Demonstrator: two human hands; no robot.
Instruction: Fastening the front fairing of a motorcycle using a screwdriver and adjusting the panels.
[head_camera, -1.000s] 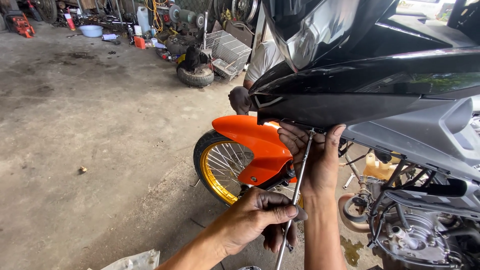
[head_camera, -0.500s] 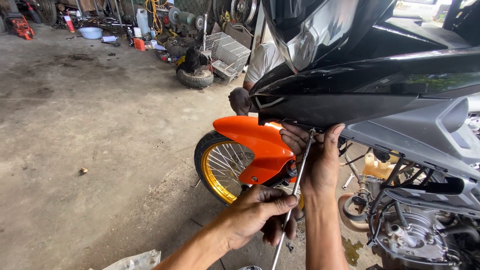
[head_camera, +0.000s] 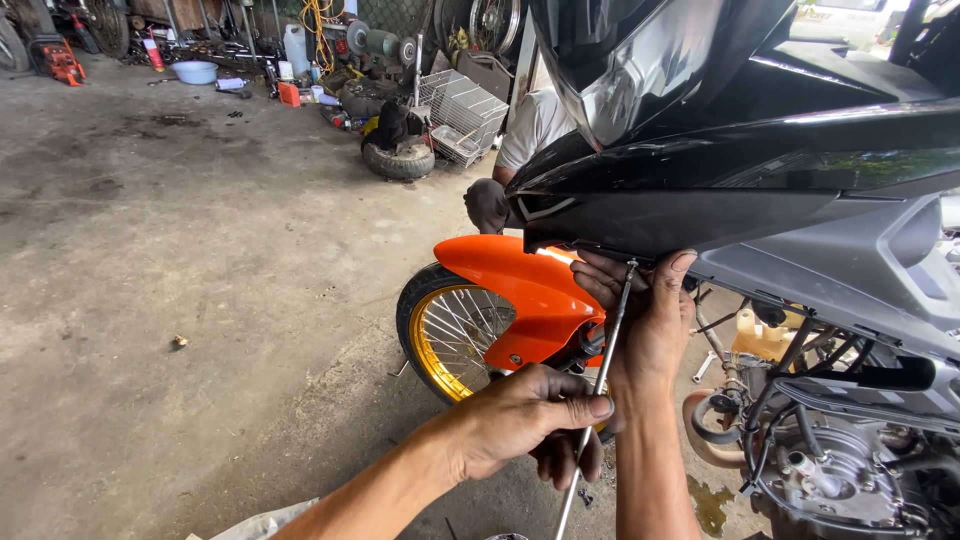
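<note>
Gripping a long metal screwdriver (head_camera: 596, 392) low in the frame's centre, the left hand (head_camera: 527, 420) is closed round its shaft; the right hand (head_camera: 648, 315) steadies the tip under the black fairing (head_camera: 740, 190), fingers curled. Beyond, left of centre, sits the orange fender (head_camera: 510, 285) over a gold-spoked wheel (head_camera: 447, 335).

Screwdriver (head_camera: 600, 380) runs up between both hands to fairing (head_camera: 700, 190) underside; fender (head_camera: 510, 290) over wheel (head_camera: 450, 335), left of engine (head_camera: 850, 470)

long thin metal screwdriver (head_camera: 600, 385) tilted upward under black fairing (head_camera: 720, 190).
</note>
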